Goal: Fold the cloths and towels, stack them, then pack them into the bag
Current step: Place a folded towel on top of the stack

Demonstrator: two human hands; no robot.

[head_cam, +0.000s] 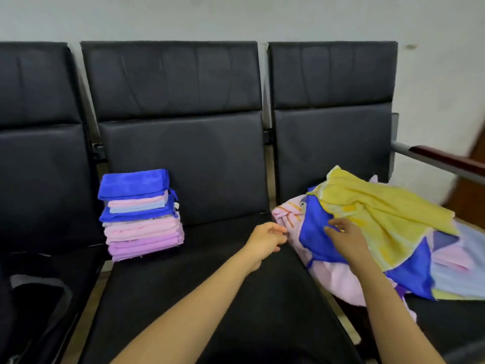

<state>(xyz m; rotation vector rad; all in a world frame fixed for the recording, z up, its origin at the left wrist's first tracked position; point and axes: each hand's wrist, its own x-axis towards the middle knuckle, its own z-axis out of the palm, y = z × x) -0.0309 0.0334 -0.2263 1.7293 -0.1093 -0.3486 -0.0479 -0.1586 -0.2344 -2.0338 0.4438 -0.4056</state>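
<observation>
Forearms: both of yours reach out from the bottom edge across the middle seat (210, 298), toward the loose pile on the right.
Bag: what looks like a dark bag (36, 298) sits on the left seat beside you; whether it is open I cannot tell, and nothing is visibly packed in it yet.
Left hand (265, 239): your fingers are pinched closed at the pale pink edge of the pile, apparently gripping a corner to draw one piece free.
Right hand (346, 239): it rests on the blue cloth (313, 237) with fingers spread and slightly curled, not clamped on anything; you are probably holding the heap down or sorting through it.
Loose pile (380, 245): unfolded pink, blue, yellow and light blue pieces lie tangled on the right seat, with a yellow towel (380, 211) draped on top, so much folding is still left.
Folded stack (141, 214): blue, pink and purple pieces stand squared against the middle seat's backrest, well apart from the pile, which keeps your folding space free.
</observation>
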